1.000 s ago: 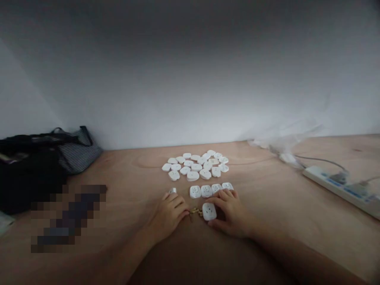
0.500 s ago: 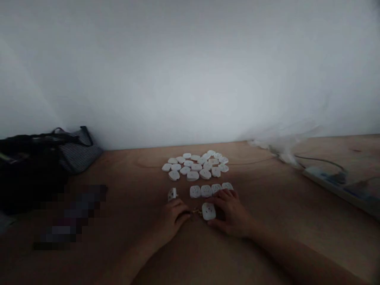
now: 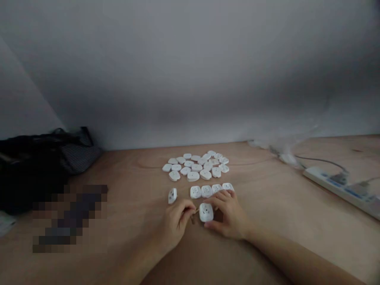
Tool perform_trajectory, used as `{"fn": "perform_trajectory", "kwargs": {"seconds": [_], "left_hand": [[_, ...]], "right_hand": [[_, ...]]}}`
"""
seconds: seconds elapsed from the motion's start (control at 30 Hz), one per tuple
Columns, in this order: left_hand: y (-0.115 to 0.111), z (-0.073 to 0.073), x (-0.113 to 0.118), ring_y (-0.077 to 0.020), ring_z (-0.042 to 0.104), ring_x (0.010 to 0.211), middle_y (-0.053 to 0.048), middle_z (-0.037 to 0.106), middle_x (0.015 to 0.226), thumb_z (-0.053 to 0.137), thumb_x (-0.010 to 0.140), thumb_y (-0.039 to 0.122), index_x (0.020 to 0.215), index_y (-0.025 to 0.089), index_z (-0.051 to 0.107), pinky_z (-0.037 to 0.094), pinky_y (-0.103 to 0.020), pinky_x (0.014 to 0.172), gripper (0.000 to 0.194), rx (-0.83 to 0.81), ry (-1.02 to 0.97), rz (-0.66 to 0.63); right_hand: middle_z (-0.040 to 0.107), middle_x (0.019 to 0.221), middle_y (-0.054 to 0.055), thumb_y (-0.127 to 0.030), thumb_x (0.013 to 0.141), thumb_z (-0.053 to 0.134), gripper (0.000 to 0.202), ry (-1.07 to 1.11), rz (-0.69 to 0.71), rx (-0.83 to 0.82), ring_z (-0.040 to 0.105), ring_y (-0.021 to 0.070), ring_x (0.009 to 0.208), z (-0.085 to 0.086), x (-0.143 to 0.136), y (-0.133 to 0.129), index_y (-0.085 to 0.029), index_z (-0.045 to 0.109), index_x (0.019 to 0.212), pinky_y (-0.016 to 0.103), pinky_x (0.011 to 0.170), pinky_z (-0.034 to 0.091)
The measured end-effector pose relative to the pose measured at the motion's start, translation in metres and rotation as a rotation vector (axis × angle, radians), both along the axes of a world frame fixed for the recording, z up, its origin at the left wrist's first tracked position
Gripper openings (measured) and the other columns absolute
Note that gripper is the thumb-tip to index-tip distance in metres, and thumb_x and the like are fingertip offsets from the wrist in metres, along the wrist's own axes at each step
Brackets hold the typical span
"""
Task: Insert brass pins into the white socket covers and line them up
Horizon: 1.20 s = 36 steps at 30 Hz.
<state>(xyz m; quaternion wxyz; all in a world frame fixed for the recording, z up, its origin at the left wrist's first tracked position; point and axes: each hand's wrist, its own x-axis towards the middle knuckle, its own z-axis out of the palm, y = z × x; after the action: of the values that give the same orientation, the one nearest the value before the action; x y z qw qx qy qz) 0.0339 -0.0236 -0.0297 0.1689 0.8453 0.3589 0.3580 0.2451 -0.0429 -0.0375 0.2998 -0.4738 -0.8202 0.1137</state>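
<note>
My right hand [image 3: 227, 213] grips a rounded square white socket piece [image 3: 206, 212] by its edges, its slotted face turned up. Thumb and fingers of my left hand [image 3: 179, 219] are pinched on a small brass-coloured metal piece [image 3: 194, 211] just left of that socket piece. More small brass bits [image 3: 192, 220] show under the left fingertips, partly hidden. Beyond my right hand runs a short row of like socket pieces [image 3: 206, 191], partly covered by its fingers. Another socket piece [image 3: 172, 195] stands tilted on its side above my left hand.
Several white pieces [image 3: 192, 176] lie in a cluster farther back on the wooden table [image 3: 133, 198]. At right is a power strip [image 3: 341, 190] with plugs and a cable, near clear plastic wrap [image 3: 286, 152]. A dark bag [image 3: 80, 154] and a blurred-out object [image 3: 74, 217] are at left.
My left hand has closed in a pinch on a brass piece and moved slightly right. The held socket piece has shifted slightly left. The picture has become brighter on the table.
</note>
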Motion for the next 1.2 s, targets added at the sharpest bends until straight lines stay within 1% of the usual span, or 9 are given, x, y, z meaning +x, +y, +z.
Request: {"fn": "perform_trajectory", "kwargs": {"seconds": [0.1, 0.17, 0.33, 0.57, 0.73, 0.83, 0.97, 1.1, 1.2], "left_hand": [[-0.0046, 0.0000, 0.0046, -0.0156, 0.062, 0.077, -0.004, 0.065, 0.085, 0.044, 0.092, 0.020, 0.099, 0.020, 0.059, 0.050, -0.026, 0.070, 0.017, 0.006, -0.063, -0.038], [-0.0061, -0.0017, 0.0060, -0.0155, 0.063, 0.078, -0.005, 0.065, 0.088, 0.043, 0.092, 0.020, 0.101, 0.020, 0.062, 0.051, -0.025, 0.070, 0.021, 0.025, -0.083, -0.074], [-0.0057, -0.0064, 0.0065, -0.0152, 0.065, 0.076, -0.005, 0.067, 0.085, 0.048, 0.091, 0.021, 0.095, 0.020, 0.065, 0.053, -0.024, 0.068, 0.017, 0.066, -0.124, -0.096], [-0.0027, -0.0034, 0.0082, -0.0150, 0.064, 0.074, -0.004, 0.070, 0.082, 0.051, 0.090, 0.019, 0.095, 0.021, 0.066, 0.053, -0.026, 0.067, 0.016, 0.195, -0.153, -0.134], [-0.0031, -0.0042, 0.0079, -0.0161, 0.064, 0.075, -0.006, 0.071, 0.085, 0.052, 0.090, 0.019, 0.099, 0.021, 0.066, 0.054, -0.028, 0.066, 0.017, 0.188, -0.148, -0.150], [-0.0029, -0.0059, 0.0086, -0.0158, 0.064, 0.074, -0.005, 0.071, 0.085, 0.054, 0.088, 0.016, 0.100, 0.022, 0.067, 0.054, -0.027, 0.066, 0.018, 0.187, -0.172, -0.166], [-0.0033, -0.0070, 0.0104, -0.0146, 0.063, 0.071, -0.004, 0.070, 0.080, 0.057, 0.086, 0.015, 0.096, 0.020, 0.067, 0.053, -0.025, 0.064, 0.016, 0.185, -0.190, -0.167], [-0.0042, -0.0074, 0.0115, -0.0128, 0.062, 0.066, -0.003, 0.067, 0.073, 0.058, 0.085, 0.017, 0.092, 0.018, 0.067, 0.051, -0.022, 0.061, 0.011, 0.175, -0.179, -0.126], [-0.0037, -0.0061, 0.0105, -0.0139, 0.061, 0.072, -0.004, 0.067, 0.078, 0.060, 0.085, 0.017, 0.090, 0.018, 0.067, 0.051, -0.024, 0.066, 0.009, 0.199, -0.154, -0.152]], "right_hand": [[0.062, 0.097, 0.004, -0.045, 0.063, 0.073, 0.049, 0.015, 0.006, 0.006, 0.050, 0.0250, 0.093, -0.0001, -0.0034, -0.0003, -0.026, 0.060, 0.106, 0.043, 0.087, 0.028], [0.062, 0.096, 0.004, -0.045, 0.061, 0.073, 0.050, 0.012, 0.004, 0.009, 0.050, 0.0246, 0.092, -0.0003, -0.0048, -0.0005, -0.025, 0.060, 0.105, 0.042, 0.087, 0.028], [0.063, 0.097, 0.004, -0.046, 0.061, 0.073, 0.048, 0.036, 0.010, 0.018, 0.051, 0.0249, 0.093, -0.0002, -0.0055, -0.0012, -0.025, 0.061, 0.103, 0.043, 0.087, 0.028], [0.063, 0.091, 0.003, -0.048, 0.060, 0.074, 0.047, 0.082, 0.040, 0.035, 0.052, 0.0236, 0.089, 0.0014, -0.0064, -0.0027, -0.024, 0.062, 0.098, 0.041, 0.085, 0.030], [0.063, 0.089, 0.003, -0.050, 0.061, 0.072, 0.046, 0.094, 0.038, 0.050, 0.052, 0.0234, 0.088, 0.0018, -0.0067, -0.0039, -0.023, 0.062, 0.097, 0.041, 0.085, 0.029], [0.063, 0.090, 0.004, -0.050, 0.063, 0.072, 0.044, 0.092, 0.035, 0.050, 0.052, 0.0234, 0.088, 0.0021, -0.0065, -0.0040, -0.023, 0.062, 0.096, 0.041, 0.086, 0.029], [0.063, 0.089, 0.004, -0.051, 0.063, 0.071, 0.045, 0.099, 0.030, 0.071, 0.052, 0.0235, 0.087, 0.0008, -0.0065, -0.0037, -0.023, 0.062, 0.097, 0.041, 0.085, 0.029], [0.063, 0.088, 0.004, -0.052, 0.065, 0.070, 0.045, 0.082, 0.026, 0.107, 0.052, 0.0235, 0.087, -0.0003, -0.0063, -0.0035, -0.022, 0.061, 0.098, 0.042, 0.085, 0.030], [0.063, 0.089, 0.004, -0.051, 0.065, 0.070, 0.045, 0.070, 0.035, 0.138, 0.052, 0.0235, 0.086, 0.0001, -0.0060, -0.0036, -0.022, 0.061, 0.099, 0.041, 0.084, 0.030]]}}
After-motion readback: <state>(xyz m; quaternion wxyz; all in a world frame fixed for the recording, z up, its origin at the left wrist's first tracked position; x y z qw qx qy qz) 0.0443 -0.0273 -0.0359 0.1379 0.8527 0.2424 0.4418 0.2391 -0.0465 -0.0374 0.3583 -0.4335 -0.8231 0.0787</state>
